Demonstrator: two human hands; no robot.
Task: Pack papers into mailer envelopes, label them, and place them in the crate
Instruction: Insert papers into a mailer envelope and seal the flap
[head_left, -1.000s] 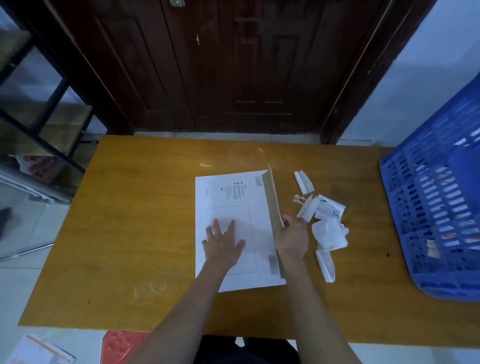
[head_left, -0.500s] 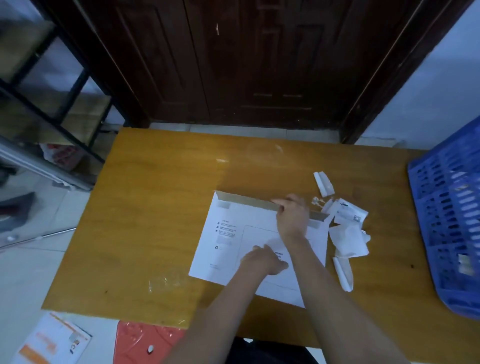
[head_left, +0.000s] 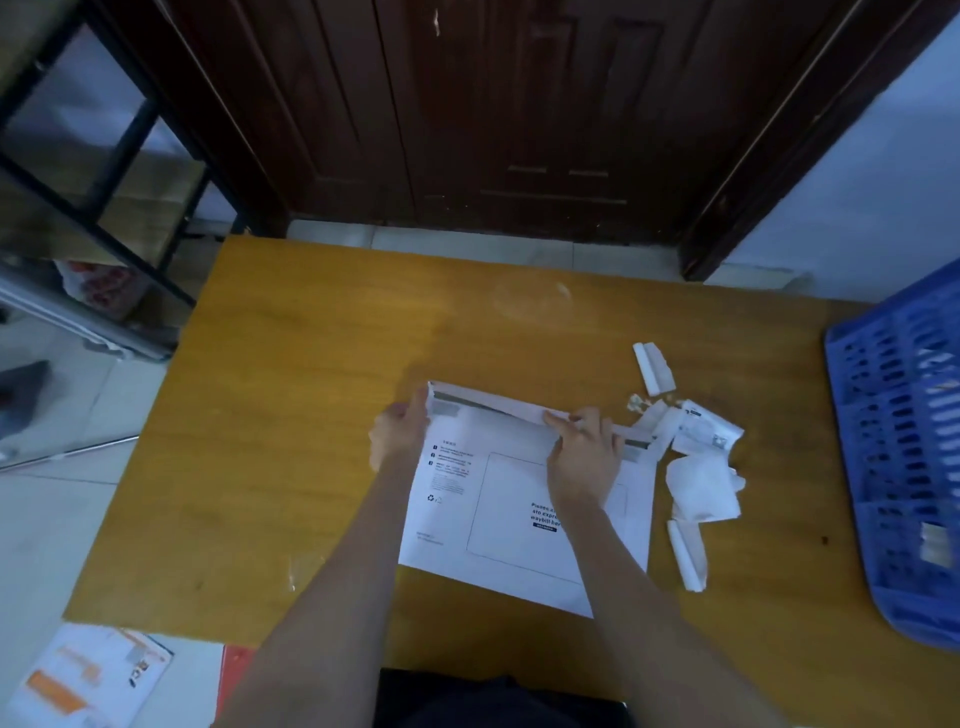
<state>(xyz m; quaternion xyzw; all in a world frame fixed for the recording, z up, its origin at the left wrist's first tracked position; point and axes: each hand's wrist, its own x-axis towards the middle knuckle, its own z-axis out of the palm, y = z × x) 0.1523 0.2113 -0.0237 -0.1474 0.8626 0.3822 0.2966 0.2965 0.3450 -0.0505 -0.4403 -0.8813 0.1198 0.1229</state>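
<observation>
A white mailer envelope (head_left: 498, 525) lies flat in the middle of the yellow table (head_left: 291, 415), printed side up, with its flap along the far edge. My left hand (head_left: 397, 434) grips the flap's far left corner. My right hand (head_left: 584, 454) presses down on the folded flap near its middle, fingers curled over the edge. A blue plastic crate (head_left: 904, 447) stands at the table's right edge, with a white item partly visible inside.
Torn white backing strips and crumpled paper scraps (head_left: 696, 467) lie right of the envelope. On the floor at lower left lies an orange-and-white mailer (head_left: 88, 675). A dark wooden door (head_left: 493, 104) stands behind the table and a black metal shelf (head_left: 93, 156) at left.
The envelope has turned so its flap lies along the far edge. My left hand went from the envelope's face to the flap's left corner. My right hand stays on the flap.
</observation>
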